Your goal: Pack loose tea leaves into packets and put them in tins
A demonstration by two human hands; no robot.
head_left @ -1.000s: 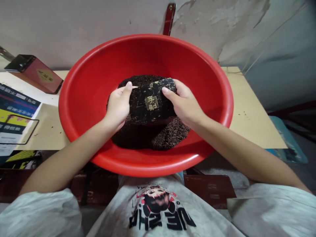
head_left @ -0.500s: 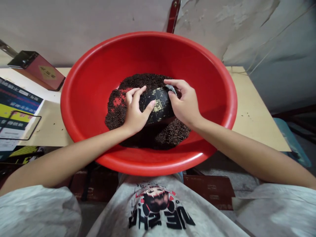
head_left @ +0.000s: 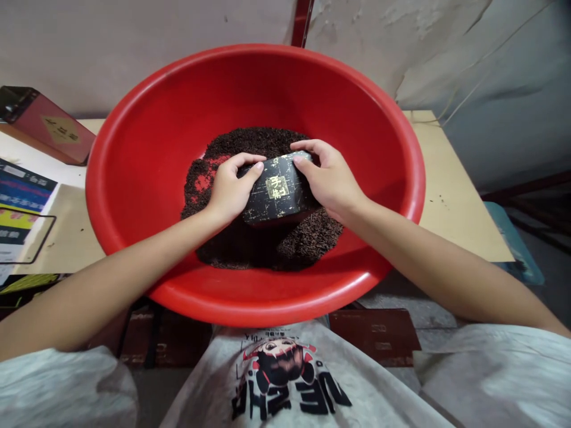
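Between both hands, tilted above the basin's floor, is a black tea tin [head_left: 292,193] with gold flecks and a gold label. My left hand [head_left: 232,185] grips its left end, thumb on the upper face. My right hand [head_left: 334,178] is closed round the right end, thumb and fingers at the far corner. Under and around the tin lie dark loose tea leaves [head_left: 312,241], spread over the bottom of a big red plastic basin [head_left: 254,297]. The tin's underside and its far side are hidden.
The basin stands on a pale tabletop [head_left: 455,196]. To its left are a red box with a dark lid [head_left: 57,128] and printed packaging [head_left: 22,208]. Behind rises a peeling wall [head_left: 366,35]. A teal stool [head_left: 513,244] is at the right.
The tin has turned so its labelled face shows more fully. My left hand has shifted left and its thumb has moved to the tin's far edge. The view has shifted slightly.
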